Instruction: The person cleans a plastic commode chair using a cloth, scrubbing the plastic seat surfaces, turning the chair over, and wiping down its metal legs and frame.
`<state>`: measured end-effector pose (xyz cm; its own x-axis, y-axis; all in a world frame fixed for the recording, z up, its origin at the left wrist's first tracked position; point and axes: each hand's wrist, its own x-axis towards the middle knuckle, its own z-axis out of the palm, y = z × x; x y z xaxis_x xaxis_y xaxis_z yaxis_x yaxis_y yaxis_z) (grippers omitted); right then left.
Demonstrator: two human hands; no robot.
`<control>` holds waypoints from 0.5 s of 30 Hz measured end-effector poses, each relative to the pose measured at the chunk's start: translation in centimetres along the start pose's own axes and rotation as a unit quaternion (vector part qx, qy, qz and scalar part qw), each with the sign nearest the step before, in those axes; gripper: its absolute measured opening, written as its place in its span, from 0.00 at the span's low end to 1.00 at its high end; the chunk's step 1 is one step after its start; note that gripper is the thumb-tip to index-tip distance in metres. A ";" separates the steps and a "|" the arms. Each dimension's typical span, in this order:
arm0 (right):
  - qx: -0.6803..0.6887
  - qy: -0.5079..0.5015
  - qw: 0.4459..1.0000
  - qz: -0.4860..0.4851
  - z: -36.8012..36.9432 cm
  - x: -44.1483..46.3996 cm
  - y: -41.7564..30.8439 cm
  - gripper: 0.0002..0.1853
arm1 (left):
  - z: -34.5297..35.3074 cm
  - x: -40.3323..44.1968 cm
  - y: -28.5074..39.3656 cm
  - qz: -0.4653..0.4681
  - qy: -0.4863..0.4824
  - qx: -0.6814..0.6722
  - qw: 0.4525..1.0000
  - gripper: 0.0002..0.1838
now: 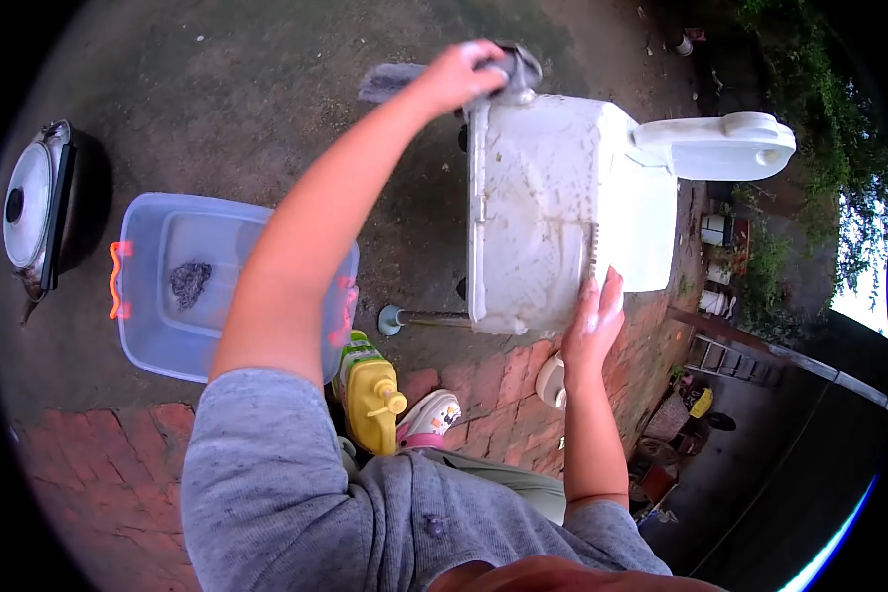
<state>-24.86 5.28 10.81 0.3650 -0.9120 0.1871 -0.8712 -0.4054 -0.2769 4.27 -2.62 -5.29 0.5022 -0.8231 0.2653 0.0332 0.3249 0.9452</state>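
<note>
A large white boxy plastic item point(538, 212), its near face smeared with brown dirt and wet streaks, stands on the ground in front of me. A white oval panel point(725, 146) sticks out from its right end. My left hand point(469, 77) is closed around a grey cloth point(513, 74) at the item's far left corner. My right hand point(597, 321) rests with fingers stretched against the near right edge, beside a row of ridges. White foam clings to both hands.
To the left stands a translucent bin point(158, 340) with orange handles, a dark grey clump point(189, 284) inside. A lidded metal kettle point(32, 202) is beyond it. Near my white clog point(431, 414) are a yellow jug point(370, 400) and a white bowl point(551, 380). Red bricks point(89, 449) border the dirt.
</note>
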 end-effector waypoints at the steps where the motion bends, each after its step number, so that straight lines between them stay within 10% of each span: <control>1: -0.002 -0.009 1.000 -0.006 -0.2 0.0 -0.4 0.22 | 1.2 -0.2 -1.2 -0.001 0.012 0.003 1.000 0.20; 11: 0.004 -0.027 1.000 0.013 -0.3 0.0 -0.1 0.25 | 1.5 -2.2 -2.3 -0.089 0.110 0.036 0.989 0.17; 15: -0.014 -0.018 1.000 -0.010 -0.3 0.0 -0.4 0.25 | 3.8 1.6 4.7 0.122 0.127 0.094 0.980 0.17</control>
<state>-24.57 5.44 11.26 0.3936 -0.9056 0.1578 -0.8723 -0.4222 -0.2467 2.00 -4.19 0.31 0.6753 -0.5807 0.4547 -0.2630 0.3864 0.8840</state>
